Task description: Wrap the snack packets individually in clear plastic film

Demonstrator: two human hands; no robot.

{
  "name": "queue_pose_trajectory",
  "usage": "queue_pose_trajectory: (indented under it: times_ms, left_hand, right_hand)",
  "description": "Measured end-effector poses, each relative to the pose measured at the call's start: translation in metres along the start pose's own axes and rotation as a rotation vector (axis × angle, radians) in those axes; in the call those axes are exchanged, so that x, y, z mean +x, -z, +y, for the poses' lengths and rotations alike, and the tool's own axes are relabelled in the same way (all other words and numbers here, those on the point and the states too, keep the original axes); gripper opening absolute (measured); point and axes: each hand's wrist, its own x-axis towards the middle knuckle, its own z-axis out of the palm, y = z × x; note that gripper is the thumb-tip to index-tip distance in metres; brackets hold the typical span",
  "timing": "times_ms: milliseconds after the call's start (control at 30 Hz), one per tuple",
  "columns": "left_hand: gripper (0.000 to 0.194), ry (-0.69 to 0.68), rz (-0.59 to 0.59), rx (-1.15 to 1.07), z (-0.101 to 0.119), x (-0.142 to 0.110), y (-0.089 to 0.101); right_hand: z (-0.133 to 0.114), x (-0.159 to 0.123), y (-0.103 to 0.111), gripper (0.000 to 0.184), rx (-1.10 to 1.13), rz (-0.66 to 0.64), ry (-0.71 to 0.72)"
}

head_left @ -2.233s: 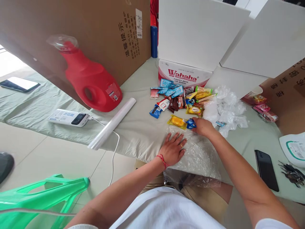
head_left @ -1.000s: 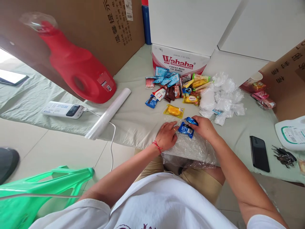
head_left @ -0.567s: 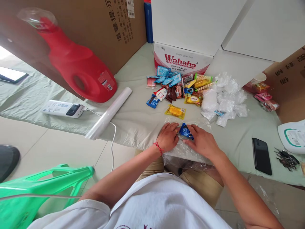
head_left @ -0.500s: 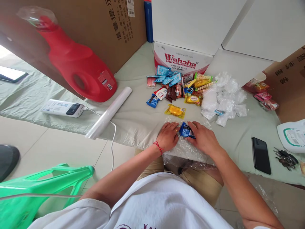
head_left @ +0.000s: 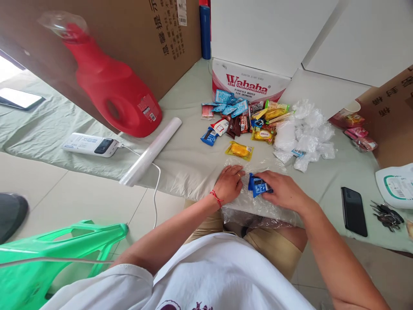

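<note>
In my right hand (head_left: 284,189), a small blue snack packet (head_left: 259,186) is gripped between thumb and fingers. Beneath it, a sheet of clear plastic film (head_left: 248,204) lies on the cloth and hangs over the front edge. My left hand (head_left: 228,184) rests flat on the film's left part, fingers stretched out, holding nothing. A yellow snack packet (head_left: 239,150) lies just beyond my hands. Farther back is a pile of mixed packets, among them blue sachets (head_left: 230,103) and another blue packet (head_left: 209,136).
Crumpled clear plastic bundles (head_left: 306,135) lie to the right of the pile. At left are a roll of film (head_left: 151,150), a power bank (head_left: 90,144) with a cable, and a red jug (head_left: 119,94). A black phone (head_left: 354,211) and keys (head_left: 388,215) lie at right.
My right hand has shifted a little to the right with the blue packet, which now looks tilted. My left hand stays on the film. The view has shifted slightly.
</note>
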Motion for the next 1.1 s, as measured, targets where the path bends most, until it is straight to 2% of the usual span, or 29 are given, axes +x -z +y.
queue_pose_trajectory:
  times_ms: [67, 167, 233, 300, 400, 467, 533, 633, 733, 800, 867, 1000, 1100]
  left_hand:
    - [0.043, 0.015, 0.051, -0.058, -0.005, 0.000, -0.002]
    - [0.045, 0.019, 0.107, -0.100, -0.011, 0.000, -0.004]
    - [0.046, 0.001, 0.122, -0.094, -0.012, -0.001, -0.004]
    - [0.044, -0.019, 0.133, -0.072, -0.009, -0.002, -0.001]
    - [0.038, 0.010, 0.190, -0.001, -0.001, -0.004, 0.006]
    - [0.035, 0.059, 0.243, 0.056, 0.006, -0.008, 0.013]
    - [0.033, 0.052, 0.240, 0.097, 0.014, -0.014, 0.021]
    - [0.037, -0.110, 0.087, 0.128, 0.026, -0.023, 0.031]
    - [0.040, -0.249, -0.081, 0.168, 0.036, -0.031, 0.033]
    - [0.040, -0.271, -0.125, 0.210, 0.039, -0.035, 0.030]
    - [0.040, -0.264, -0.133, 0.260, 0.039, -0.040, 0.026]
    - [0.043, -0.262, -0.139, 0.324, 0.035, -0.049, 0.017]
    - [0.040, -0.272, -0.120, 0.278, 0.028, -0.056, 0.013]
  right_hand:
    - [-0.009, 0.003, -0.009, 0.062, -0.009, -0.081, 0.047]
    - [-0.013, 0.007, -0.017, 0.065, 0.010, -0.083, 0.031]
    - [-0.004, 0.009, -0.014, 0.070, 0.118, 0.001, 0.043]
    - [0.011, 0.015, -0.007, 0.063, 0.220, 0.139, 0.026]
    - [0.033, 0.037, 0.001, 0.054, 0.184, 0.291, -0.111]
    - [0.042, 0.056, 0.000, 0.060, 0.110, 0.250, -0.178]
    - [0.044, 0.074, -0.001, 0.062, 0.065, 0.151, -0.202]
    - [0.042, 0.085, 0.002, 0.038, 0.030, 0.100, -0.178]
    - [0.037, 0.069, 0.015, 0.029, 0.047, 0.177, -0.091]
    - [0.031, 0.047, 0.020, 0.032, 0.067, 0.231, -0.037]
    - [0.024, 0.020, 0.017, 0.035, 0.087, 0.283, 0.049]
    - [0.009, -0.025, -0.018, 0.037, 0.030, 0.385, 0.288]
    - [0.008, -0.038, -0.050, 0.040, -0.078, 0.340, 0.330]
